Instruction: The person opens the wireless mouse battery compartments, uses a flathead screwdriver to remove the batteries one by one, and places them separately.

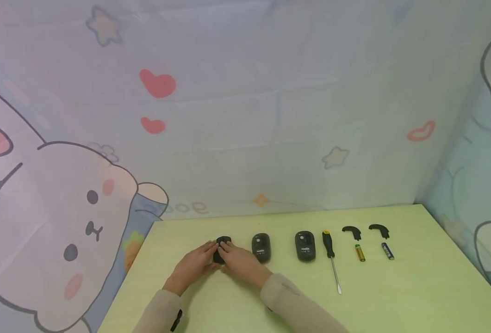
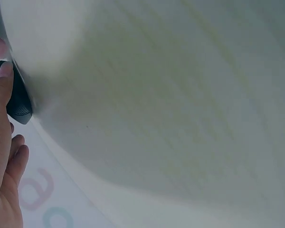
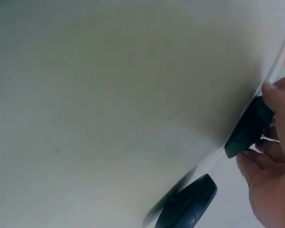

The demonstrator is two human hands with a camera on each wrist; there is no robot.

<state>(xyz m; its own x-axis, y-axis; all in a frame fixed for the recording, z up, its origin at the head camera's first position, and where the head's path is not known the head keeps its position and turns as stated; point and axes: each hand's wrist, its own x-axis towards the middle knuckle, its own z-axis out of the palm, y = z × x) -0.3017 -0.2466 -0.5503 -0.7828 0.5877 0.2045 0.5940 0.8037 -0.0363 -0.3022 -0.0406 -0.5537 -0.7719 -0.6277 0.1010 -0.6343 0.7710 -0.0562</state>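
Note:
A black computer mouse (image 1: 221,252) sits on the table's left part, both hands around it. From its left side my left hand (image 1: 194,267) grips it, the thumb showing against its edge in the left wrist view. On the other side my right hand (image 1: 243,263) holds the same mouse (image 3: 249,126), thumb at one end and fingertips at the other. Much of this mouse is covered by the fingers. A second black mouse (image 1: 261,248) lies just right of the right hand, and shows near the bottom of the right wrist view.
Farther right lie a third black mouse (image 1: 305,246), a screwdriver (image 1: 329,249) with a black and yellow handle, two curved black pieces (image 1: 352,231), a green and gold battery (image 1: 360,253) and a dark blue battery (image 1: 388,251). A printed cloth (image 1: 245,115) hangs behind the pale green table (image 1: 428,286).

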